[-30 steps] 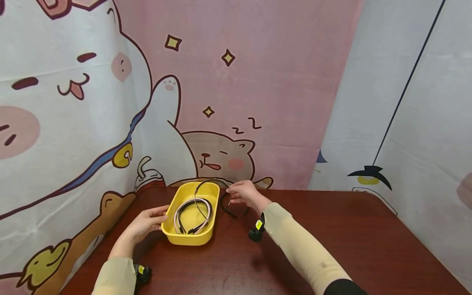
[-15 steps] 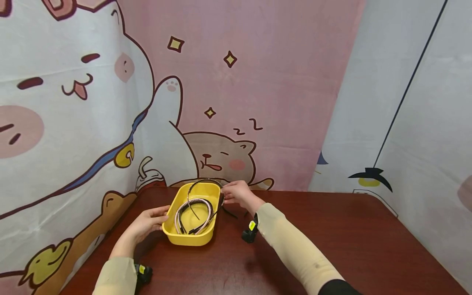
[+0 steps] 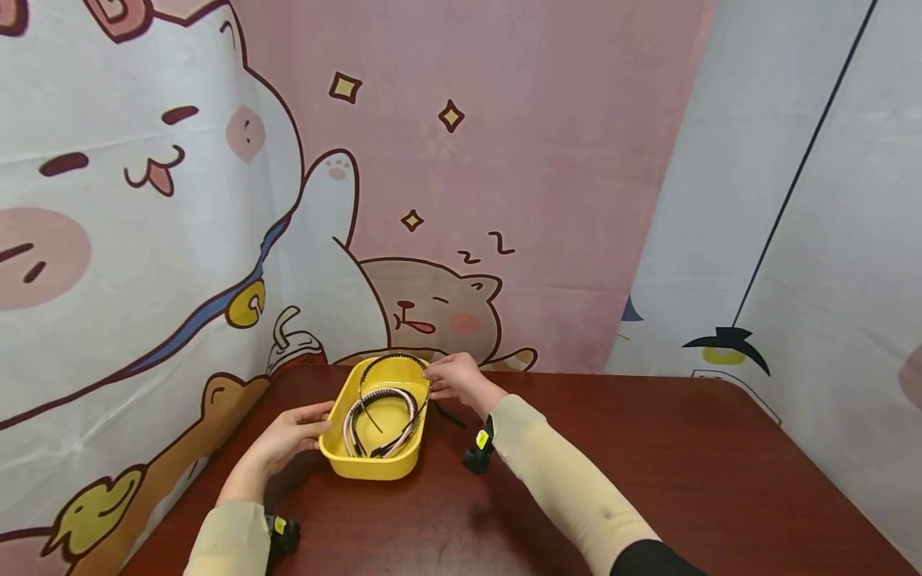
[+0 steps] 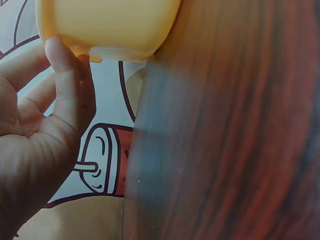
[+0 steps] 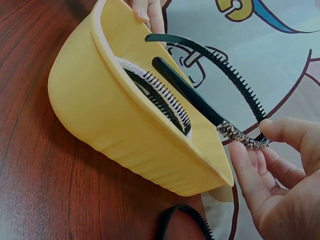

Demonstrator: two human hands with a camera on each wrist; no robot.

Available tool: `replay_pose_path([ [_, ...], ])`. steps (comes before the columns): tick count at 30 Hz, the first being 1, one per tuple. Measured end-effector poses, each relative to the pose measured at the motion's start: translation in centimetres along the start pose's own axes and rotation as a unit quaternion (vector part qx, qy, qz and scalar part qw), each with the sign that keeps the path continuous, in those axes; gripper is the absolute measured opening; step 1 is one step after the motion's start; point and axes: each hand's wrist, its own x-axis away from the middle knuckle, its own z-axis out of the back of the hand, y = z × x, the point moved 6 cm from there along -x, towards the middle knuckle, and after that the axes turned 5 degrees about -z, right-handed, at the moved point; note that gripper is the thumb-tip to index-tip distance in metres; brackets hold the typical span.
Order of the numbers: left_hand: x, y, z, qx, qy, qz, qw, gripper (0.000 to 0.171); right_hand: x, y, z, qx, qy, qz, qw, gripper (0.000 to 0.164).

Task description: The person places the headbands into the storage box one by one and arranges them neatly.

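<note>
My right hand (image 3: pixel 461 382) pinches a black toothed headband (image 5: pixel 232 132) with a glittery beaded band, one side of its curve between thumb and fingers. Its two free ends point in over the yellow plastic tub (image 3: pixel 370 470). On the opposite side, my left hand (image 3: pixel 288 436) grips the tub's wall, with a fingertip pressed to it in the left wrist view. Inside the tub lie a white headband (image 5: pixel 137 70) and at least one dark headband (image 5: pixel 150 95), partly hidden by the tub's wall in the right wrist view.
Another black toothed headband (image 5: pixel 187 209) lies on the table just right of the tub, mostly behind my right hand in the head view. The reddish-brown wooden table (image 3: pixel 576 432) reaches a cartoon-printed cloth wall (image 3: pixel 547 200) behind and at the left.
My right hand has moved left with the black headband, bringing it further over the tub. The left hand keeps its place on the tub.
</note>
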Motion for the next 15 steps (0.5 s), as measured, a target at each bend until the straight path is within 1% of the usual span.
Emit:
replay_pose_path([
  [9, 0.0, -0.2, 0.1, 0.002, 0.009, 0.006, 0.9999, 0.059, -0.1, 0.1, -1.1, 0.007, 0.000, -0.011, 1.000, 0.023],
  [15, -0.1, -0.1, 0.1, 0.001, 0.002, -0.001, 1.0000, 0.059, -0.2, 0.4, -1.8, 0.019, 0.003, -0.003, 1.000, 0.015],
])
